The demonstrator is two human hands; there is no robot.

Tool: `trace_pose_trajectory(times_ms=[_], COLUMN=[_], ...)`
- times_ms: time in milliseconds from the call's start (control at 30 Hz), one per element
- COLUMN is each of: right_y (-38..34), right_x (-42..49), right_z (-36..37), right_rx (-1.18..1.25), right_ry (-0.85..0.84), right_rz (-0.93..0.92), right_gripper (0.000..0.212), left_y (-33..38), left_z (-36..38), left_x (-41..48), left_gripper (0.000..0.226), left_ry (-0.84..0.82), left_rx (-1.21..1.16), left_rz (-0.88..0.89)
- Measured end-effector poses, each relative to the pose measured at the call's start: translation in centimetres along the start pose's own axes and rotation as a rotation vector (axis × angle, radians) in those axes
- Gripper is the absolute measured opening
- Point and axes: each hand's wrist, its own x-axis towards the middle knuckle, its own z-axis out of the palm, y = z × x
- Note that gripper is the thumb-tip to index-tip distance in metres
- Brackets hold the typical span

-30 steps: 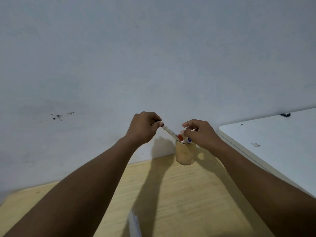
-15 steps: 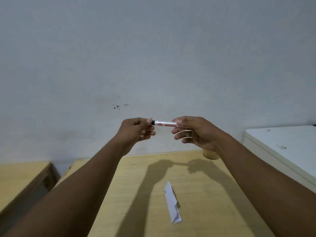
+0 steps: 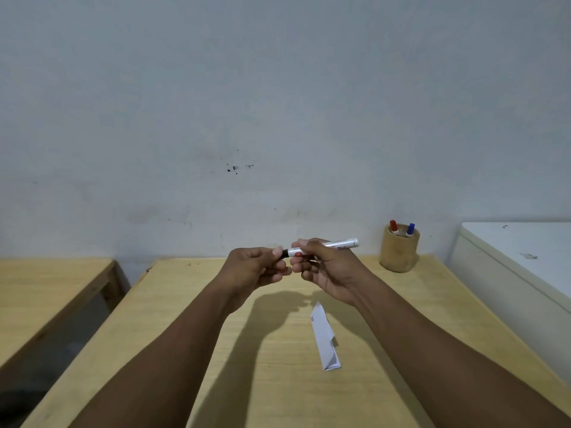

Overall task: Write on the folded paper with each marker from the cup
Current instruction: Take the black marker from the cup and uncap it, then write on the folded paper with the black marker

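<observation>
Both hands hold one white marker [image 3: 340, 243] level above the wooden table [image 3: 278, 381]. My left hand [image 3: 256, 267] pinches its black cap end. My right hand [image 3: 324, 267] grips the white barrel, whose far end sticks out to the right. The folded white paper [image 3: 324, 338] lies on the table below my right wrist, with a small red mark near its top. A tan cup [image 3: 399, 251] stands at the table's back right by the wall, holding a red-capped marker [image 3: 393, 226] and a blue-capped marker [image 3: 410, 229].
A white cabinet top [image 3: 525, 251] adjoins the table on the right. A second wooden table [image 3: 46, 291] stands to the left across a dark gap. A pale wall [image 3: 278, 103] rises behind the table.
The view has tilted down and the cup has come into sight. Both hands brought the marker from the cup toward me, and the right hand now grips nearer the cap.
</observation>
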Motion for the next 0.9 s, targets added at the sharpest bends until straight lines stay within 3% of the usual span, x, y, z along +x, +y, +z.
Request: trace_pose_trajectory(times_ms=[200, 300, 433, 533, 700, 900], right_y=[-1.2, -1.9, -1.6, -0.3, 2.9, 6.4], right_x=[-0.5, -0.9, -1.3, -1.5, -2.0, -3.0], right_z=[-1.9, -3.5, -4.4, -4.2, -4.2, -5.0], right_rx=[-0.075, -0.033, 0.005, -0.020, -0.221, -0.368], right_ry=[-0.071, -0.034, -0.017, 0.026, 0.097, 0.233], right_rz=[-0.053, -0.057, -0.009, 0.001, -0.042, -0.075], right_gripper=[0.012, 0.017, 0.028, 0.024, 0.010, 0.015], left_y=[-1.1, -2.2, -4.3, -5.6, -7.4, -7.2], left_z=[-0.9, -3.1, -4.4, -3.9, -3.9, -3.1], left_x=[0.2, -0.1, -0.1, 0.0, -0.1, -0.6], left_gripper=[0.023, 0.019, 0.010, 0.003, 0.010, 0.034], left_ry=[0.098, 0.139, 0.135, 0.104, 0.014, 0.020], left_rx=[-0.140, 0.095, 0.604, 0.959, 1.099, 1.219], left_rz=[-0.022, 0.004, 0.071, 0.138, 0.096, 0.137])
